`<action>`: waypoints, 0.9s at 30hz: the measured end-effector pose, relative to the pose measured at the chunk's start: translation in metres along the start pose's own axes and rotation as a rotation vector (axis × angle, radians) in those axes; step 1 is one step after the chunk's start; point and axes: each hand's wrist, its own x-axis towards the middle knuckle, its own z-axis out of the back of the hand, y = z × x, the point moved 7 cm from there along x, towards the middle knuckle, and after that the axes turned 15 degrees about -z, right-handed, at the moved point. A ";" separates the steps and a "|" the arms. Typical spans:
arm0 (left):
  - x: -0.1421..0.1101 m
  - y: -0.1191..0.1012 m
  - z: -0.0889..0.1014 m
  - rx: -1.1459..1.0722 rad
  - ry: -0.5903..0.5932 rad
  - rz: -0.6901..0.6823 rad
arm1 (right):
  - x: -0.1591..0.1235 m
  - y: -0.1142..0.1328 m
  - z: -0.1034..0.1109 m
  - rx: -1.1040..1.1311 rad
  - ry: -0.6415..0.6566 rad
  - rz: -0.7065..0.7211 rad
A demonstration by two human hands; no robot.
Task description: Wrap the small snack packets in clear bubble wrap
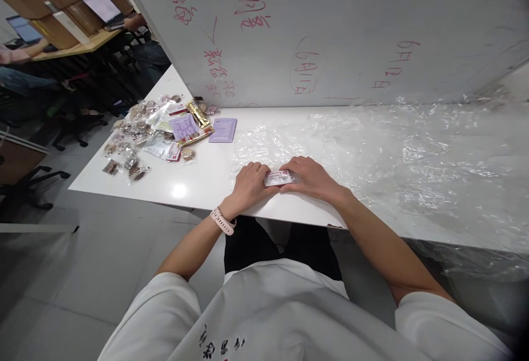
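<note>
head view: left hand (251, 180) and right hand (311, 178) pinch a small white-and-red packet (276, 178) at opposite ends near the frame's centre, probably to steady it; wrapped snacks (137, 129) lie heaped at left, perhaps for easy reach, and clear plastic (433, 162) covers the right

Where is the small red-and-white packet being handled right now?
Just below centre in the head view, the red-and-white packet is between the left hand and right hand, with clear plastic film just beyond it.

an office, judging by the laptop (101, 7), desk (94, 43), wheeled chair (43, 173) and handwritten whiteboard (351, 41).
</note>
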 end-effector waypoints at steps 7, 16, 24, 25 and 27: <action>0.000 0.007 0.013 -0.150 0.100 0.085 | -0.005 -0.002 0.006 0.022 0.077 -0.053; 0.005 0.019 0.013 -0.209 0.095 0.041 | -0.001 -0.006 0.009 0.003 -0.015 -0.074; 0.010 0.015 0.007 0.164 -0.001 0.087 | 0.018 -0.019 0.007 0.019 -0.109 -0.269; 0.011 0.014 0.006 0.194 -0.050 0.075 | 0.019 -0.020 0.007 0.032 -0.108 -0.311; 0.012 0.011 0.002 0.216 -0.118 0.027 | 0.021 -0.023 0.007 0.041 -0.108 -0.377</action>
